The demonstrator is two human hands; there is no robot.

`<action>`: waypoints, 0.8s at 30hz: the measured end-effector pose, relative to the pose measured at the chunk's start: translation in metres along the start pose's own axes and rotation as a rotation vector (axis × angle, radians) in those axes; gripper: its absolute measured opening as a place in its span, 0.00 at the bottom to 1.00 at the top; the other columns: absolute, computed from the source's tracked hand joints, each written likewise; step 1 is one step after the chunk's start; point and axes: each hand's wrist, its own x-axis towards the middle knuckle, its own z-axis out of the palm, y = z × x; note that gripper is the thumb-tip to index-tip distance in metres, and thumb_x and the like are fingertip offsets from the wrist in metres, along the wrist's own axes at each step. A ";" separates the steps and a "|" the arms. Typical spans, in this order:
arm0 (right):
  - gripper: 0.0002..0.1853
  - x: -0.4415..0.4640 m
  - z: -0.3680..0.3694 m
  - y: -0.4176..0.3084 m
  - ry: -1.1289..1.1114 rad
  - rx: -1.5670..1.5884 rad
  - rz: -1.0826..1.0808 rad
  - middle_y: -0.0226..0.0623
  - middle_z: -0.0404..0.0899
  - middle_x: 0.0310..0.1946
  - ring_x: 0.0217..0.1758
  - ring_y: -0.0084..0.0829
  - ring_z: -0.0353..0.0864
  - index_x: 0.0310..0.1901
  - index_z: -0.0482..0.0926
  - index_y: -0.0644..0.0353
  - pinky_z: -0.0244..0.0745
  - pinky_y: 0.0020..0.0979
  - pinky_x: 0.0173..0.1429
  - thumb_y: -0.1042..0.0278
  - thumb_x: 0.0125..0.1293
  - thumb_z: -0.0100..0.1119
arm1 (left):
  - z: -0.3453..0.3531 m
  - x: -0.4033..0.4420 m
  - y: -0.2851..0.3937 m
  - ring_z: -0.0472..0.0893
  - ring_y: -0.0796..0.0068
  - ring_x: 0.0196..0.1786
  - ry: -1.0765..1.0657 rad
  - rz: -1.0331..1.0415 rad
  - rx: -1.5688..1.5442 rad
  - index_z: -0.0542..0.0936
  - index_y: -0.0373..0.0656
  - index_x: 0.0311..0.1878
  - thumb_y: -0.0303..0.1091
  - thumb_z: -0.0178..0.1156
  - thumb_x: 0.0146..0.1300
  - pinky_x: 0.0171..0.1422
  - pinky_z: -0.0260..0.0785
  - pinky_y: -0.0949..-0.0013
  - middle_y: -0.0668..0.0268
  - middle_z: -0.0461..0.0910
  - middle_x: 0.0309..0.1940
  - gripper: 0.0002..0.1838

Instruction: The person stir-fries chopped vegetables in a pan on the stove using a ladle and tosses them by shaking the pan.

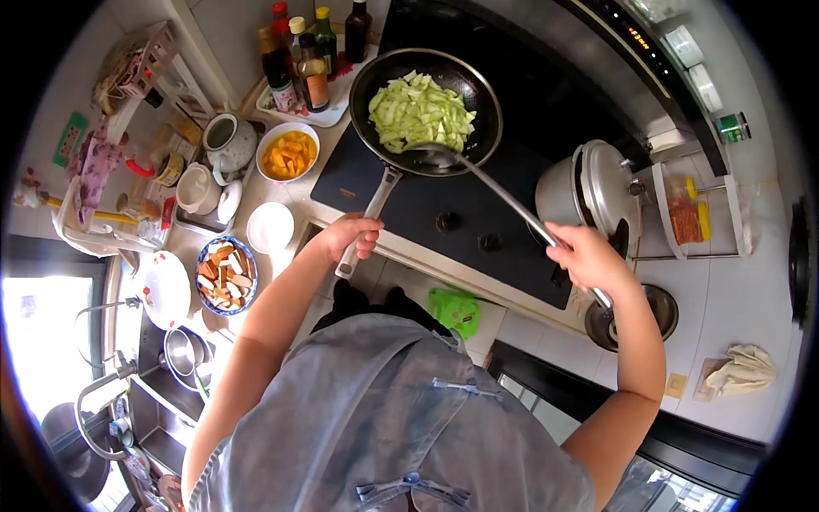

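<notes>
Left hand [354, 235] closed around handle of pan [485, 115]; right hand [587, 260] clamped on shaft of ladle [509, 201]. Ladle's head inside pan's near side, at edge of chopped pale-green pieces [422, 111]. Pan over black cooktop [409, 206]. Leftward: blue-rimmed bowl [223, 312], brown-and-white pieces [226, 273] inside; beyond, white bowl [287, 179], orange pieces [290, 154]. Rightward: metal pot [561, 200].

No text can be read with certainty. A display [639, 37] on the range hood [616, 53] glows with orange characters too small to make out surely, and the cooktop [397, 209] bears a faint, illegible orange marking near its left edge. Labels on the sauce bottles [314, 83] and the green jar [732, 128] are too small to read.
</notes>
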 end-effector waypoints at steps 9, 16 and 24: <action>0.25 0.030 0.022 0.020 0.081 0.231 -0.090 0.30 0.66 0.21 0.10 0.17 0.61 0.64 0.62 0.63 0.57 0.23 0.12 0.72 0.66 0.50 | 0.000 -0.002 0.000 0.61 0.84 0.13 -0.010 0.010 0.002 0.67 0.46 0.29 0.33 0.56 0.61 0.16 0.54 0.77 0.74 0.64 0.17 0.08; 0.25 0.048 0.033 0.028 0.113 -0.010 -0.125 0.29 0.65 0.20 0.10 0.18 0.62 0.64 0.62 0.63 0.58 0.23 0.12 0.71 0.66 0.50 | -0.001 -0.001 0.000 0.62 0.84 0.14 -0.020 0.013 0.006 0.67 0.45 0.30 0.33 0.56 0.61 0.16 0.55 0.77 0.73 0.64 0.17 0.08; 0.24 0.037 0.053 0.029 -0.079 0.486 -0.063 0.28 0.64 0.21 0.11 0.16 0.60 0.64 0.60 0.61 0.57 0.21 0.12 0.72 0.67 0.47 | -0.002 0.002 0.000 0.62 0.84 0.13 -0.023 0.003 -0.001 0.67 0.46 0.30 0.33 0.56 0.60 0.16 0.55 0.77 0.73 0.65 0.17 0.08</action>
